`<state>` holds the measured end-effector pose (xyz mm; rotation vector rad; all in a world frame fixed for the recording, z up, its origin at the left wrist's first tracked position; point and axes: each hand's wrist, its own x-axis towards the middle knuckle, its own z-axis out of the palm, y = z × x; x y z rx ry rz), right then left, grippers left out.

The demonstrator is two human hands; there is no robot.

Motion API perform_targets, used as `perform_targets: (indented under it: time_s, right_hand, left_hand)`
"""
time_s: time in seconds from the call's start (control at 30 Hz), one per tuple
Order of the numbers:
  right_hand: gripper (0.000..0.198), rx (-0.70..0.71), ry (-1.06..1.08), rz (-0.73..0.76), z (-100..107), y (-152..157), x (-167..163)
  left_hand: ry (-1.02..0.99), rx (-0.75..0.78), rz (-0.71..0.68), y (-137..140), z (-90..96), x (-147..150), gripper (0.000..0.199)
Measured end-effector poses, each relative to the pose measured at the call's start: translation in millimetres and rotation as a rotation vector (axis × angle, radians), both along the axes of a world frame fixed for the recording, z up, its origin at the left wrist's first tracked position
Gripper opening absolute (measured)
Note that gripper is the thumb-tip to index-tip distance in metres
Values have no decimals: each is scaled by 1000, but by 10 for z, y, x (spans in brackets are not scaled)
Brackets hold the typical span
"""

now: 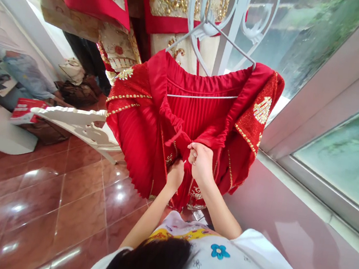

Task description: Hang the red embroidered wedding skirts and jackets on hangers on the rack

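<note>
Red pleated skirt [131, 141] hangs directly ahead of the hands, its gathered waistband [203, 83] suspended from a white wire hanger [201, 96] just above them. The hanger's outer ends sit inside the waistband and hold it wide, which likely leaves the front opening slack and within easy reach. Above the hands, the hook stands against white scrollwork [236, 13]; this support appears to bear the weight, so neither hand needs to lift. Right hand [201, 160]: thumb and forefinger pinch the waistband edge at the front opening, remaining fingers curled in. Left hand [175, 175]: curled closed on the front cloth, slightly lower than the right; which layer lies between its fingers I cannot tell from where I stand. Gripping both points close together presumably steadies the loose front, since the hanger controls only the sides. A red tie [175, 137] droops just above the left hand. Sequined panels [251, 118] flare outward on either side of the hands. Beaded garments [188, 2] hang beyond the hanger. Well to the right of the hands, a window [347, 149] admits daylight, useful for such close work.
</note>
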<state>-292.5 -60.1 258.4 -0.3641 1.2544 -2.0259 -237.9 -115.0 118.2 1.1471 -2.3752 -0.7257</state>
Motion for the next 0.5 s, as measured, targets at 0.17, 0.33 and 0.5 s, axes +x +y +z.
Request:
perform_targets:
  time_s: [0.17,0.33,0.5]
  right_hand:
    - [12,-183,-55,-55,472,-92,171]
    - [14,-102,26,-40,380,-224,166]
    - [26,78,504,31,147,155,68]
  left_hand:
    - [-6,6,-1,-44,58,64,25]
    - [-21,53,10,-65,174,170,24]
    - [-21,144,-60,-51,447,421,25]
